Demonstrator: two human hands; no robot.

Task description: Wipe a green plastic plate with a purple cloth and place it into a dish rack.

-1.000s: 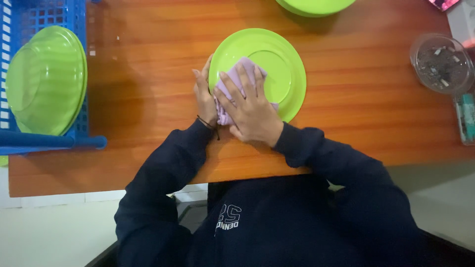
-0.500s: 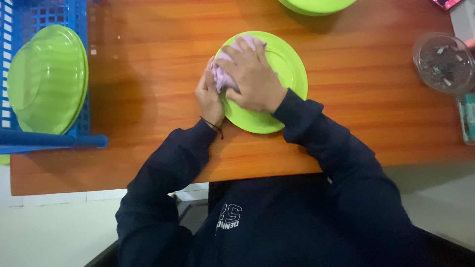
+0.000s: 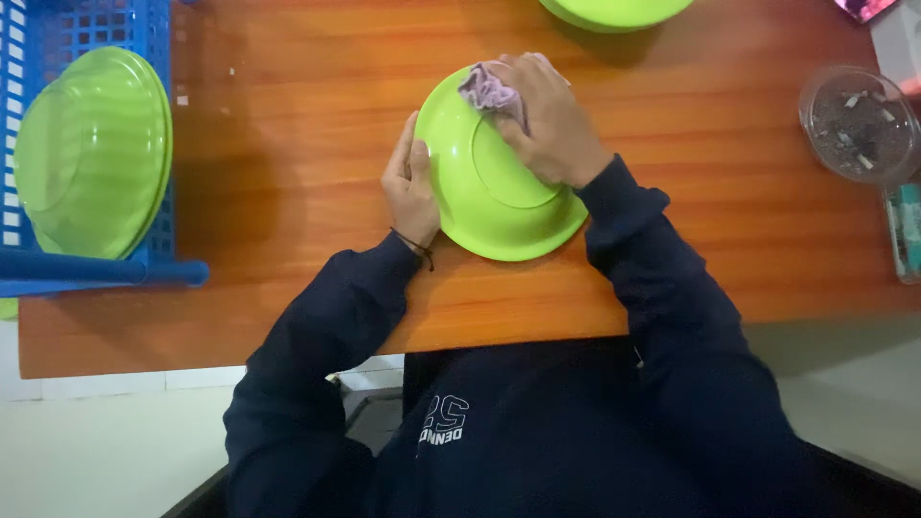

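Head view, looking down on a wooden counter point(image 3: 288, 144) of reddish-brown grain, which carries everything shown. At its left end stands a blue plastic crate point(image 3: 58, 38) holding a stack of green plates point(image 3: 91, 153) leaning upright against its lattice wall. A second green dish point(image 3: 614, 10) is cut off by the upper edge of the frame. At the right end sits a clear glass ashtray point(image 3: 859, 120) with stubs in it, and just below it a small teal object too blurred to identify.

Near the middle of the counter lies the green plastic plate point(image 3: 484, 182), turned bottom up so that its raised foot ring faces the camera; it is tilted slightly, its near rim towards the person. The left hand point(image 3: 411, 187) is closed on the plate's left rim, thumb over the edge, steadying it. The right hand point(image 3: 552, 120) presses a crumpled lilac cloth point(image 3: 489, 91) against the plate's far rim, fingers curled over the cloth.

Handling, as judged: the plate looks light, stiff and smooth, so it may slip or spin under pressure unless held; the rim, where the left hand sits, is the natural place to grip. It appears unlikely to break. The cloth is soft and limp, conforms to the plate's curve, and is best bunched in the palm.
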